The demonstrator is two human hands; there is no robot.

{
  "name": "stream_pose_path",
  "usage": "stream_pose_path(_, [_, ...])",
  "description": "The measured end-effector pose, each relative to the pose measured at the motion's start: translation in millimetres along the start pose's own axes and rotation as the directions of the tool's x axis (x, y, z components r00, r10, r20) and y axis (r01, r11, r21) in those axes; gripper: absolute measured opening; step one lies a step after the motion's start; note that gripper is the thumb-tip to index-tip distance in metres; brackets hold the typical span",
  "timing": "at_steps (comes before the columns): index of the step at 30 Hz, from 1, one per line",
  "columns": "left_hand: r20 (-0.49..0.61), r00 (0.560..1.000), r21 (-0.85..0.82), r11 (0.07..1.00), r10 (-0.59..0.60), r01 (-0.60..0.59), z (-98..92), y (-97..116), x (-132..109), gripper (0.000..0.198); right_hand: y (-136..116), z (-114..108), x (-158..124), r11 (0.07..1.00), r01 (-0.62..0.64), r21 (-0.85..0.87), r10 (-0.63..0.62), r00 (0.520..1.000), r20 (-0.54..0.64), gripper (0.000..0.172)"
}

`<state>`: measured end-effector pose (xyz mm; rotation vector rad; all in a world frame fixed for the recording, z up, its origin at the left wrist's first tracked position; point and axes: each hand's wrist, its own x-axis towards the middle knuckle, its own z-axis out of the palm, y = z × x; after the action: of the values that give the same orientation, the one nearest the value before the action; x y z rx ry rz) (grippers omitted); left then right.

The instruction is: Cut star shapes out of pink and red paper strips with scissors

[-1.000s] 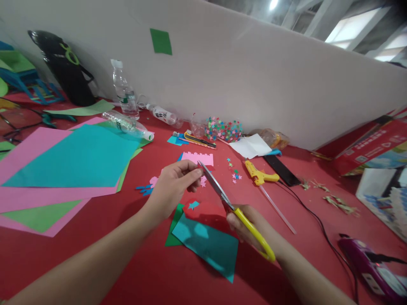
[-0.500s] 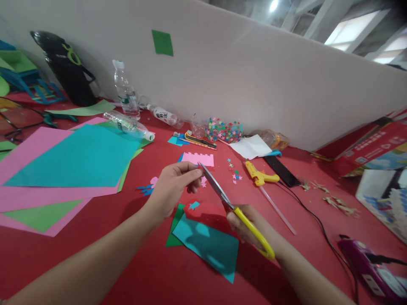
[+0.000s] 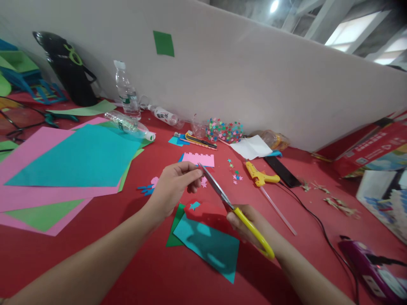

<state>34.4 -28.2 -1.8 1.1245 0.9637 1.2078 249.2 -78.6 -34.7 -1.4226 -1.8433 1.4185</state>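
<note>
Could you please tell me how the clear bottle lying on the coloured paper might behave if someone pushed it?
The clear bottle would probably roll, since it looks round and lies on its side. It is likely light for its size, as no liquid shows through its see-through wall. Its thin-looking plastic might dent under a firm squeeze.

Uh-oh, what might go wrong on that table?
The scissors in the right hand have their tips right by the left hand, so a slip might nick it. The cord of the yellow glue gun runs near the right arm; a bump might tug it. Little loose stars might scatter.
</note>
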Motion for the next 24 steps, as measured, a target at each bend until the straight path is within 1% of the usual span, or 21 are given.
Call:
stream_pose_path(6, [-0.004, 1.000, 0.006, 1.000, -0.002, 0.002, 0.0, 0.5, -0.4, 0.016, 0.7, -0.1, 0.2, 0.999, -0.028, -0.034, 0.028, 1.000, -0.015, 0.049])
stream_pose_path(11, [-0.003, 1.000, 0.008, 1.000, -0.007, 0.007, -0.3, -0.8, 0.3, 0.016, -0.5, 0.4, -0.8, 0.999, -0.034, 0.016, 0.034, 0.999, -0.002, 0.054])
stream_pose_path(14, [-0.001, 1.000, 0.010, 1.000, -0.005, 0.005, -0.1, -1.0, 0.7, 0.016, -1.8, 0.6, -0.8, 0.999, -0.042, 0.009, 0.042, 0.999, -0.001, 0.055])
stream_pose_path(19, [-0.013, 1.000, 0.009, 1.000, -0.007, 0.007, 0.7, -0.7, 0.1, 0.015, -2.0, 0.0, -0.7, 0.999, -0.043, -0.011, 0.043, 0.999, -0.006, 0.053])
stream_pose_path(24, [-0.007, 1.000, 0.021, 1.000, -0.007, 0.007, 0.3, -0.4, 0.3, 0.015, -1.9, -0.4, -1.2, 0.999, -0.039, 0.006, 0.039, 0.999, 0.001, 0.050])
